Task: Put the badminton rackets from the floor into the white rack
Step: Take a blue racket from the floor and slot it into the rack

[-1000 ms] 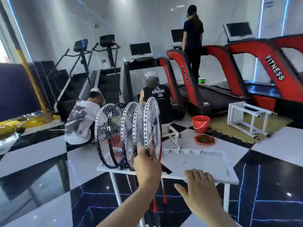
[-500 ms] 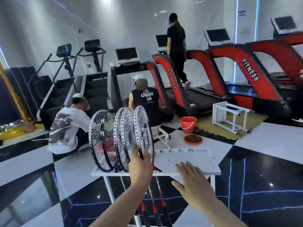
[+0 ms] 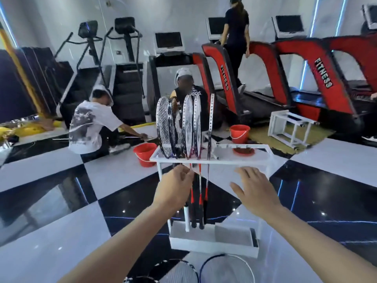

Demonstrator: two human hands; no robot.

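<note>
Standing upright in the white rack (image 3: 212, 160), five badminton rackets (image 3: 179, 127) crowd its left end with their handles hanging down toward the base tray, so most of the job looks done. At least two more racket heads (image 3: 226, 266) lie on the floor just in front of the rack's base, not yet picked up. Below the rack's top rail, the left hand (image 3: 175, 188) curls its fingers at the hanging shafts, though whether it actually grips one I cannot tell, while the right hand (image 3: 255, 190) hovers spread and holding nothing.
</note>
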